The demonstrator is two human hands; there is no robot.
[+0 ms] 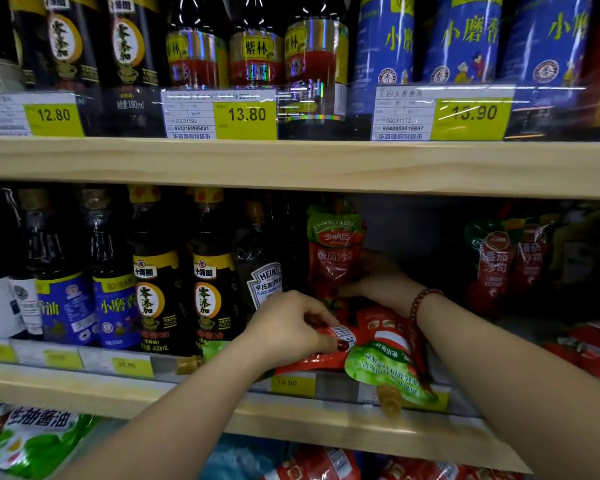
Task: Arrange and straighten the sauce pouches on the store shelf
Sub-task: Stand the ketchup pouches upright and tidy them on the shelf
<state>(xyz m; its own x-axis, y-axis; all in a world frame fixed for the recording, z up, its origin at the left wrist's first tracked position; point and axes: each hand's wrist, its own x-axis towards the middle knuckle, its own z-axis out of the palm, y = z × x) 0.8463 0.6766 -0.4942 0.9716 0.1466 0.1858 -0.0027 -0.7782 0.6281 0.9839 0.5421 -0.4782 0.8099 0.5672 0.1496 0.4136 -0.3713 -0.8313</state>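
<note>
Head view: left hand [288,327] pinches the flat pouch [378,348] by its bottom end, long axis running right and outward, cap [390,403] overhanging the shelf [326,420] lip, while right hand [374,285], grip unclear, touches the upright pouch [333,251] just behind.

Light comes from the front: price tags [246,114] above the hands glare, and the flat pouch [385,336] pinched by the left hand [288,323] shines. The right hand [378,282], further in, sinks into shadow. To its right the upright pouches [499,265] blur, and the shelf boards [291,164] bow.
</note>
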